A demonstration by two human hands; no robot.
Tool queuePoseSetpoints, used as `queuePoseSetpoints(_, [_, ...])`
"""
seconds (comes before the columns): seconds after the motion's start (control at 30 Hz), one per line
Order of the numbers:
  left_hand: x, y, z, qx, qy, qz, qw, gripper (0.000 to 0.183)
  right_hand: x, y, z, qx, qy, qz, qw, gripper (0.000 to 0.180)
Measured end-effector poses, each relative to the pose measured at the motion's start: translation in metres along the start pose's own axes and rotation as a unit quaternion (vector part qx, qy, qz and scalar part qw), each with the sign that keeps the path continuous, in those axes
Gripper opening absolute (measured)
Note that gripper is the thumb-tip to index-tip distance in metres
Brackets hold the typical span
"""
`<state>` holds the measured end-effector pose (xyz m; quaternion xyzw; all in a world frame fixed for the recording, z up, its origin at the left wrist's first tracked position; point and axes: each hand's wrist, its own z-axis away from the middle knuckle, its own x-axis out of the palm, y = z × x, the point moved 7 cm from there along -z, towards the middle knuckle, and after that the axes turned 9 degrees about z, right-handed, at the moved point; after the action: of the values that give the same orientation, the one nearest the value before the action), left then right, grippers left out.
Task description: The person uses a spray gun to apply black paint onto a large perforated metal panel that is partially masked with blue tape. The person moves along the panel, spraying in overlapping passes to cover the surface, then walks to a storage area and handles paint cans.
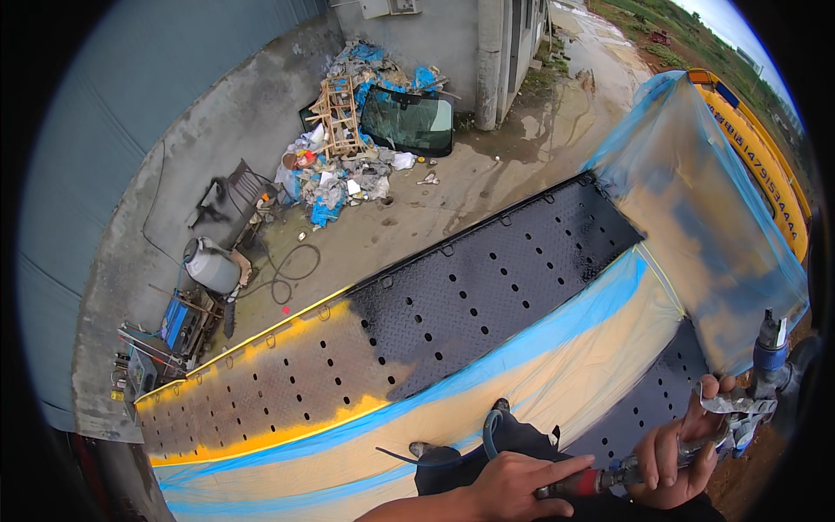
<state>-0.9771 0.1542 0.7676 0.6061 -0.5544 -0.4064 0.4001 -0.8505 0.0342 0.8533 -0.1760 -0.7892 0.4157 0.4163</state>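
Observation:
My right hand [672, 450] is wrapped around the handle of a metal paint spray gun [737, 414], its head at the right edge of view. My left hand [515, 486] pinches the hose coupling [587, 481] with the red band at the gun's lower end, index finger laid along it. A dark hose [490, 434] loops over my trousers. Ahead lies a long diamond-plate steel deck [496, 274] with rows of oval holes. Glossy black coats its right part; the left part is worn brown metal with yellow paint [274, 427] along its borders.
Masking film [522, 372] with blue bands covers the surface under my shoes [424, 449]. More film [711, 215] drapes a yellow vehicle cab [770, 169] bearing writing. A second black perforated plate [652, 391] lies right. Beyond are a rubbish heap [359, 176], windscreen [411, 121], plastic drum [212, 266] and floor hose [280, 277].

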Motion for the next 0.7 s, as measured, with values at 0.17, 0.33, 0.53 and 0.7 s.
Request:
queuePoseSetpoints(0.17, [-0.029,0.056,0.065,0.025,0.114,-0.026,0.993,0.064,0.107,0.015,0.028,-0.004,-0.181,-0.078,0.98,0.067])
queuePoseSetpoints(0.33, [-0.056,0.097,0.126,0.08,0.159,-0.033,0.984,0.057,0.176,0.017,0.072,0.011,-0.216,-0.062,0.974,0.062])
queuePoseSetpoints(0.53, [-0.084,0.118,0.207,0.094,0.215,-0.055,0.97,0.048,0.231,0.055,0.119,0.033,-0.21,-0.116,0.97,0.056])
queuePoseSetpoints(0.7, [-0.095,0.143,0.245,0.13,0.215,-0.03,0.967,0.043,0.271,0.052,0.15,0.031,-0.209,-0.118,0.97,0.052])
